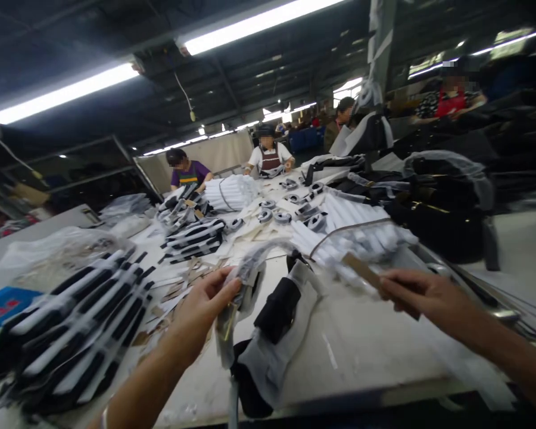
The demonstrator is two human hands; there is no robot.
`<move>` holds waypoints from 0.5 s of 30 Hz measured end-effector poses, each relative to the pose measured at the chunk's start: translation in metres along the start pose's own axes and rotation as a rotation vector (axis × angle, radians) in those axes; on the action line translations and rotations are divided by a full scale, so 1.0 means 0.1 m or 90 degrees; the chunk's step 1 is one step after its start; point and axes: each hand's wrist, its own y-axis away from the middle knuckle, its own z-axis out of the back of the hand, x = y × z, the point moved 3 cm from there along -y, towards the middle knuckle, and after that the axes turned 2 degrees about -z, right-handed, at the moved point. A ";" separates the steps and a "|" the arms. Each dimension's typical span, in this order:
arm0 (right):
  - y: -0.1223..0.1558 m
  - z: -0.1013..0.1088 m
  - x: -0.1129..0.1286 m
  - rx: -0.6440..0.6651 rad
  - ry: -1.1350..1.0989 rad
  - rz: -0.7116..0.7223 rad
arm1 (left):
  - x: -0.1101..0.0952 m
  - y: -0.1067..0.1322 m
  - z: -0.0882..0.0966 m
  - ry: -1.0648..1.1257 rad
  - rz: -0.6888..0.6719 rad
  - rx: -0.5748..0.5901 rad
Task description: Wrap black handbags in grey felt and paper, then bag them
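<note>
My left hand (pixel 212 301) is closed on a strap wrapped in clear plastic (pixel 251 259), thumb and fingers pinching it. The strap curves up and over, and beside it lies a black padded piece (pixel 277 310) partly wrapped in white foam sheet (pixel 272 360). Whether the two are joined, I cannot tell. On the right, my right hand (pixel 417 292) pinches a flat strip of brown cardboard (pixel 361 274) above the table. A bundle of white rolls (pixel 352 229), tied with a dark band, lies just beyond the strip.
Black-and-white wrapped straps (pixel 78 322) are piled at left, near a blue box (pixel 6 307). Cardboard scraps (pixel 183 283) litter the table (pixel 357 357). Coiled straps (pixel 265 214) lie farther back. Black bags (pixel 442 214) stand at right. Several people work beyond, one wearing a striped apron (pixel 271 159).
</note>
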 end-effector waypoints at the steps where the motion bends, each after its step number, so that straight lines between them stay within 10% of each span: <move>1: 0.04 -0.24 0.21 0.107 -0.043 0.032 | 0.01 0.00 -0.01 0.011 0.000 0.015; 6: 0.10 -0.99 0.91 0.269 -0.113 0.121 | -0.01 0.03 -0.03 0.024 -0.031 0.049; 15: -0.07 -1.51 1.28 0.300 -0.326 0.121 | -0.07 0.08 -0.09 0.007 -0.063 0.046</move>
